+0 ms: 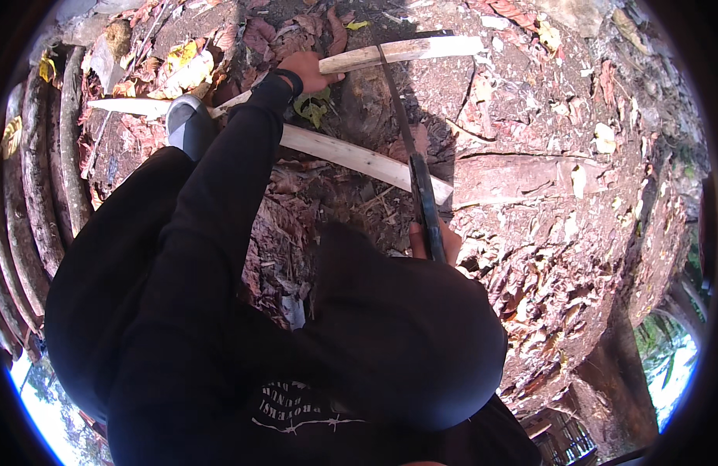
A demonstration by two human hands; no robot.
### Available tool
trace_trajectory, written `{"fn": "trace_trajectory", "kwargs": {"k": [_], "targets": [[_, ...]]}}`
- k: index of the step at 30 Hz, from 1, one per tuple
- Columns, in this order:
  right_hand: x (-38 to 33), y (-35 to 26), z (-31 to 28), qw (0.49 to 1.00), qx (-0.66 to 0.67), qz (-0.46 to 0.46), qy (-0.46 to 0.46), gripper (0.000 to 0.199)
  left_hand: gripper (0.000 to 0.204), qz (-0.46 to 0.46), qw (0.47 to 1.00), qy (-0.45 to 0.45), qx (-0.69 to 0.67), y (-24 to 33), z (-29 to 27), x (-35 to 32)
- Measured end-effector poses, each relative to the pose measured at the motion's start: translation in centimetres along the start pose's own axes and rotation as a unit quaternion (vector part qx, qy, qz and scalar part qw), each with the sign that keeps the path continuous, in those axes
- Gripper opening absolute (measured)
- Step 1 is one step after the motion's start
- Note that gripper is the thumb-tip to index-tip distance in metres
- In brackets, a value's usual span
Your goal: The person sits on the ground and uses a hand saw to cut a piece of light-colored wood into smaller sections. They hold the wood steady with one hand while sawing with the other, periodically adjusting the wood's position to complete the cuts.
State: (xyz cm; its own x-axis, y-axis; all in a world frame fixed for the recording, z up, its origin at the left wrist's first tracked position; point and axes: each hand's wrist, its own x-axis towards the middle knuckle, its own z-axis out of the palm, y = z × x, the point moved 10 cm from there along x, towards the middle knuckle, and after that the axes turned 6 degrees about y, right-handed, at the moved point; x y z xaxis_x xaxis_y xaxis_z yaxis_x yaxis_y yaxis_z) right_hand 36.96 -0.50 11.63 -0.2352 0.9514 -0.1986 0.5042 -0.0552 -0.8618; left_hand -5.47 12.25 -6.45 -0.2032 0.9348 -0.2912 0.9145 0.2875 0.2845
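My left hand [303,71] is closed around a pale, bark-edged length of wood [444,48], whose bare end points to the right. In my right hand [450,241] is the dark handle of a long, narrow-bladed cutting tool [425,194]. Its thin blade runs away from me, and the tip crosses the wood to the right of my left hand. Teeth, if any, are too small to make out. Below that lies a flat wooden strip [359,159], partly behind my left forearm. Dark clothing at my knee comes close to my right wrist, which is hidden.
My grey shoe [189,124] is beside a pointed pale piece of wood [130,106]; whether it joins another piece is hidden. Several round poles [36,155] line the left side. Dry leaves [545,287] cover the ground, and a flat board [522,180] lies in it at right.
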Motion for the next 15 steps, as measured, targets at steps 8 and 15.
{"fn": "trace_trajectory", "kwargs": {"k": [8, 15], "targets": [[-0.4, 0.4, -0.5, 1.0, 0.005, 0.009, -0.015, 0.017, 0.085, 0.005, 1.0, -0.016, -0.025, 1.3, -0.2, -0.4], [0.1, 0.3, 0.3, 0.999, -0.008, 0.03, -0.017, 0.016, 0.097, 0.007, 0.998, -0.015, -0.058, 1.4, -0.3, -0.4]]}}
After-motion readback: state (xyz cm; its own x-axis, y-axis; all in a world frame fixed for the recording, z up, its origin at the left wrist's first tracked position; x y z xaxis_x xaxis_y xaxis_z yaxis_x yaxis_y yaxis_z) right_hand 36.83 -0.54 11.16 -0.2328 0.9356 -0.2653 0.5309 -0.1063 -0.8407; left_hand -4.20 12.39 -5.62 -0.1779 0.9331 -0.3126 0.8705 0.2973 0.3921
